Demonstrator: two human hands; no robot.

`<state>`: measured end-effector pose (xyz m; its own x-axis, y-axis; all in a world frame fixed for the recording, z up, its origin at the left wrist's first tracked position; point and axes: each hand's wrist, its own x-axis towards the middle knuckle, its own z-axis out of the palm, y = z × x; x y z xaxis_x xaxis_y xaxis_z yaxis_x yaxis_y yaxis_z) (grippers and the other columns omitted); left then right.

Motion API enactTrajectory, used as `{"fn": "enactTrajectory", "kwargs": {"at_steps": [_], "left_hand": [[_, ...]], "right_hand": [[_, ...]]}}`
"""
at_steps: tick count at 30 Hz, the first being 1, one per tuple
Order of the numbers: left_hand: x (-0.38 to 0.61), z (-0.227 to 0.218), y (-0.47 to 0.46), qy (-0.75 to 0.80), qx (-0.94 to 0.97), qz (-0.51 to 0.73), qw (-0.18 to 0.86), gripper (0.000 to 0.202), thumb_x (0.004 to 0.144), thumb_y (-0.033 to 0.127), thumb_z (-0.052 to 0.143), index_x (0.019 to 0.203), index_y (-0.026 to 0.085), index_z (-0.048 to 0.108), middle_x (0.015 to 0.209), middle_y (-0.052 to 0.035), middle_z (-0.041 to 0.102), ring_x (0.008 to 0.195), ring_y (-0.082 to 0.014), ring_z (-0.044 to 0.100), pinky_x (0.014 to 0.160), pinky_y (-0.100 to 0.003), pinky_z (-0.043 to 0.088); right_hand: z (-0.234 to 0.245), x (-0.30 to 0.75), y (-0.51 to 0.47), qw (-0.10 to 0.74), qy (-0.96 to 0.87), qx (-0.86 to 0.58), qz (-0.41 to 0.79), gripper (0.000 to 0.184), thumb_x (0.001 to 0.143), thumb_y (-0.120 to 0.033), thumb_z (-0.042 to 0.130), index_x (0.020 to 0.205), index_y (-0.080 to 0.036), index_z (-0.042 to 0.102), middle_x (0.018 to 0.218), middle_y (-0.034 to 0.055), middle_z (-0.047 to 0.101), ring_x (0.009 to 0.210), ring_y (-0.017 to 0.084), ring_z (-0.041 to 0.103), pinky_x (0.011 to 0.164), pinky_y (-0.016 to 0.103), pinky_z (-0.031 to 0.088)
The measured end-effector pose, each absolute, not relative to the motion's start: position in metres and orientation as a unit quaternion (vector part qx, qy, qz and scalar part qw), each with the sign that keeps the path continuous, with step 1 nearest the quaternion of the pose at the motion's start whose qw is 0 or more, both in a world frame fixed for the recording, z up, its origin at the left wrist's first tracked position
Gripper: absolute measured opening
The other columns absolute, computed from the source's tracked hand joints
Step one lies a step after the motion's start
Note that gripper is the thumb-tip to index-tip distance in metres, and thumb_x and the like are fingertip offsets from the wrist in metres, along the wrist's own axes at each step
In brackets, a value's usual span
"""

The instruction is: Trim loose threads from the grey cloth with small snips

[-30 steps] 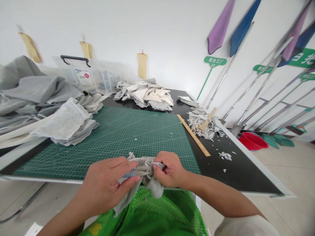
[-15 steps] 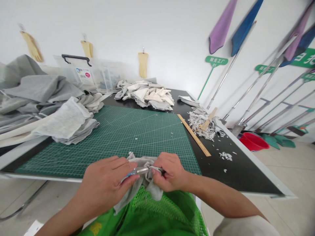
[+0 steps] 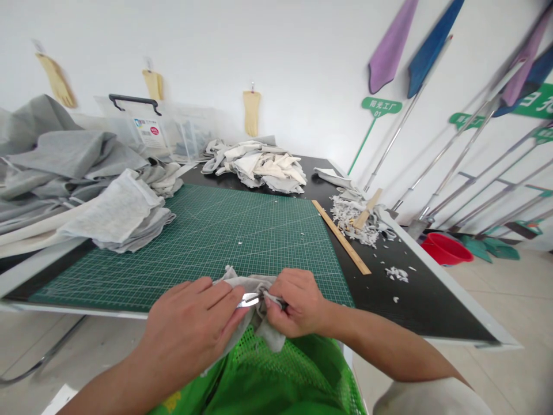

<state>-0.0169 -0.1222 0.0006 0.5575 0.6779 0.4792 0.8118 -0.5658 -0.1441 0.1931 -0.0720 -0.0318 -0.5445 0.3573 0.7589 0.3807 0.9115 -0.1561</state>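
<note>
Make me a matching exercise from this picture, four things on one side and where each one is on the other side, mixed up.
Things:
1 wooden ruler
2 red basin
3 grey cloth piece
4 clear box

Places:
A on the floor
B gripped by the left hand and right hand
C back left of the table
D along the green cutting mat's right edge

Pairs: 1-D, 2-A, 3-B, 4-C

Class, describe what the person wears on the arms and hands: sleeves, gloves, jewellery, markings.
The left hand and right hand are bare: no gloves, rings or watch show. Both forearms are uncovered, with no sleeve or wristband as far as the picture reaches. No markings can be made out.
</note>
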Motion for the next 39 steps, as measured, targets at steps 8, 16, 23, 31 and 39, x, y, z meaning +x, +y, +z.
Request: {"fn": "enactTrajectory", "kwargs": {"at_steps": [8, 16, 23, 31, 39], "left_hand": [[-0.0191, 0.0041, -0.1262, -0.431, -0.867, -0.188, 0.167, 0.016, 0.083, 0.030, 0.054, 0.097, 0.025, 0.061, 0.076, -0.0002, 0.062, 0.070, -0.0176, 0.055, 0.064, -0.034, 0.039], [-0.0238, 0.0051, -0.1312, -0.419, -0.868, -0.195, 0.183, 0.017, 0.083, 0.030, 0.054, 0.097, 0.025, 0.061, 0.079, -0.0006, 0.063, 0.073, -0.0185, 0.056, 0.065, -0.035, 0.039], [-0.0192, 0.0061, -0.1313, -0.423, -0.868, -0.184, 0.181, 0.014, 0.083, 0.030, 0.053, 0.093, 0.025, 0.061, 0.072, 0.0007, 0.061, 0.067, -0.0176, 0.054, 0.061, -0.035, 0.038], [-0.0160, 0.0063, -0.1300, -0.422, -0.868, -0.184, 0.187, 0.014, 0.083, 0.030, 0.053, 0.092, 0.024, 0.061, 0.071, 0.0008, 0.060, 0.066, -0.0176, 0.053, 0.059, -0.035, 0.036], [-0.0143, 0.0067, -0.1295, -0.419, -0.868, -0.189, 0.191, 0.013, 0.083, 0.029, 0.053, 0.091, 0.023, 0.062, 0.070, 0.0006, 0.059, 0.065, -0.0171, 0.053, 0.059, -0.034, 0.037]], "right_hand": [[-0.0304, 0.1934, -0.0735, 0.417, -0.881, -0.223, -0.023, 0.010, 0.071, -0.019, 0.049, 0.062, -0.020, 0.045, 0.052, -0.0023, 0.048, 0.049, 0.010, 0.040, 0.048, 0.025, 0.030], [-0.0308, 0.1933, -0.0739, 0.412, -0.881, -0.230, -0.027, 0.011, 0.069, -0.019, 0.049, 0.060, -0.020, 0.043, 0.052, -0.0020, 0.048, 0.049, 0.011, 0.040, 0.048, 0.025, 0.031], [-0.0324, 0.1927, -0.0740, 0.415, -0.882, -0.221, -0.032, 0.012, 0.071, -0.020, 0.050, 0.060, -0.020, 0.044, 0.052, -0.0025, 0.047, 0.048, 0.011, 0.041, 0.049, 0.025, 0.031], [-0.0315, 0.1918, -0.0738, 0.418, -0.881, -0.219, -0.035, 0.012, 0.070, -0.020, 0.050, 0.060, -0.020, 0.044, 0.051, -0.0024, 0.048, 0.048, 0.011, 0.040, 0.048, 0.026, 0.030], [-0.0332, 0.1921, -0.0730, 0.417, -0.883, -0.215, -0.036, 0.013, 0.072, -0.020, 0.049, 0.060, -0.020, 0.044, 0.051, -0.0027, 0.048, 0.048, 0.010, 0.041, 0.048, 0.025, 0.030]]}}
